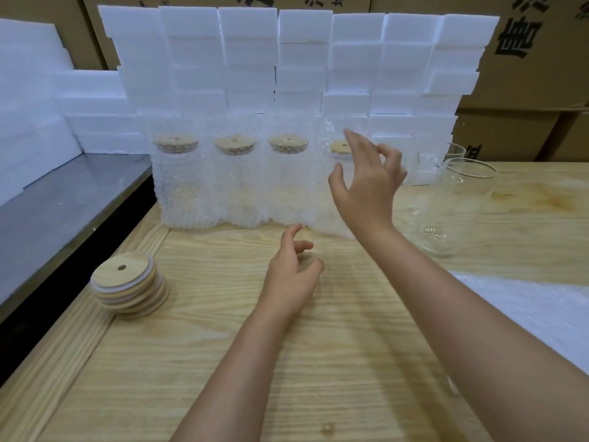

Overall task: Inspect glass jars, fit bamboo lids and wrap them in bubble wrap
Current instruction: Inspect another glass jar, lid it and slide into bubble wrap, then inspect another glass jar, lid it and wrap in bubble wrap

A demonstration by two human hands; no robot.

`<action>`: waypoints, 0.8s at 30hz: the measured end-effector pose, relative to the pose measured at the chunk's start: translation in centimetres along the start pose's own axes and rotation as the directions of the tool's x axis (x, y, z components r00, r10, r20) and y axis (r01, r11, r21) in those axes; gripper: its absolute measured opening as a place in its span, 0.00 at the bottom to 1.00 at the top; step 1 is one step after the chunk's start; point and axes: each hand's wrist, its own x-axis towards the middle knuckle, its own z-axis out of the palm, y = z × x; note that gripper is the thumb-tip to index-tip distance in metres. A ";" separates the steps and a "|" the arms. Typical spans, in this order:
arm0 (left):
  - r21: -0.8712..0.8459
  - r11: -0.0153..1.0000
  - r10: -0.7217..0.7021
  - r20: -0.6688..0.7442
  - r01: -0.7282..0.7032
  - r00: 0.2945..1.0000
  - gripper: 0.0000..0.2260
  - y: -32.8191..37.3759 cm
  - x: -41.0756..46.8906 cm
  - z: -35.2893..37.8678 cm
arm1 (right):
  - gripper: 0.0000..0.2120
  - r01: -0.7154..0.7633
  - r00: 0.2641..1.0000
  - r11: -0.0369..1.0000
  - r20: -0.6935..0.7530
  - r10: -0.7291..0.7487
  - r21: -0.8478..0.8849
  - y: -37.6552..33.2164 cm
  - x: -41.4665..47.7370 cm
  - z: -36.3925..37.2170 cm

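Note:
Several jars wrapped in bubble wrap stand in a row at the back of the wooden table, each with a bamboo lid. My right hand hovers in front of the rightmost wrapped jar, fingers spread and loosely bent, holding nothing. My left hand hangs over the table's middle with fingers loosely curled and nothing in it. A stack of bamboo lids lies at the left. Bare glass jars stand at the right. A sheet of bubble wrap lies flat at the right edge.
A wall of white foam blocks rises behind the jars, with cardboard boxes behind it. A grey metal surface runs along the left, lower than the table.

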 end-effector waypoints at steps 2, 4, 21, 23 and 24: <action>-0.003 1.000 -0.006 0.004 0.006 1.000 0.27 -0.1 0.0 0.0 | 0.24 0.068 0.987 0.985 0.154 -0.044 -0.158 0.2 1.5 -0.7; -0.008 1.000 -0.013 0.012 0.013 1.000 0.26 -0.1 0.0 0.0 | 0.23 0.132 0.963 0.957 0.261 -0.062 -0.259 0.4 2.7 -1.4; 0.018 1.000 -0.019 -0.005 0.019 1.000 0.25 -0.3 0.1 0.1 | 0.19 0.298 0.919 0.927 0.331 -0.213 -0.229 0.6 5.2 -1.7; 0.017 1.000 -0.016 -0.005 0.016 1.000 0.25 -0.3 0.1 0.1 | 0.23 0.281 0.938 0.928 0.275 -0.211 -0.244 0.5 4.8 -1.8; 0.013 1.000 -0.016 -0.006 0.016 1.000 0.25 -0.3 0.1 0.1 | 0.23 0.258 0.955 0.941 0.207 -0.214 -0.218 0.4 4.3 -2.0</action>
